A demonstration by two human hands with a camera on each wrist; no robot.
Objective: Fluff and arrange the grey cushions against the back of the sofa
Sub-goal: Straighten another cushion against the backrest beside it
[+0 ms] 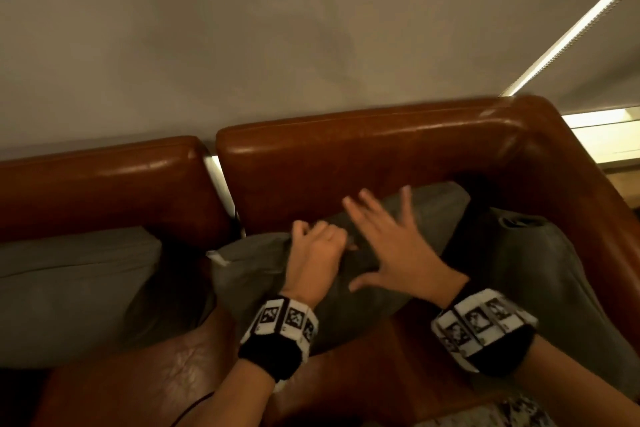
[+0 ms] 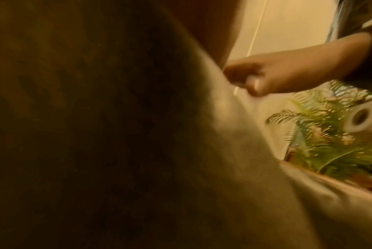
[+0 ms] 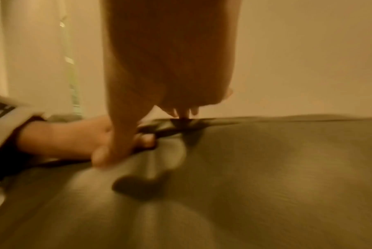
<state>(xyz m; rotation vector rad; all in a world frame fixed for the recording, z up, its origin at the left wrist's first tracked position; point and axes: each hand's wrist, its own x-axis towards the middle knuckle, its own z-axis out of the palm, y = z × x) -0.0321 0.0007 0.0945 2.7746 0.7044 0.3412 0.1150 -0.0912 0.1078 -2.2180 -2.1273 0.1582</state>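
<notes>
The middle grey cushion (image 1: 249, 267) leans against the brown leather sofa back (image 1: 363, 156). My left hand (image 1: 317, 239) grips the fabric at its top edge with curled fingers. My right hand (image 1: 384, 236) is flat over the cushion's upper face, fingers straight and spread. In the right wrist view the right hand (image 3: 176, 104) points its fingertips at the top edge of the cushion (image 3: 266, 168), with the left hand (image 3: 84, 139) bunching the fabric beside it. The left wrist view is blurred, showing cushion fabric (image 2: 244, 185) and the right hand (image 2: 276, 79).
A second grey cushion (image 1: 69, 288) rests against the left sofa section. A third grey cushion (image 1: 561, 270) lies in the right corner by the armrest (image 1: 588, 204). A plain wall rises behind the sofa. A green potted plant (image 2: 330, 143) shows in the left wrist view.
</notes>
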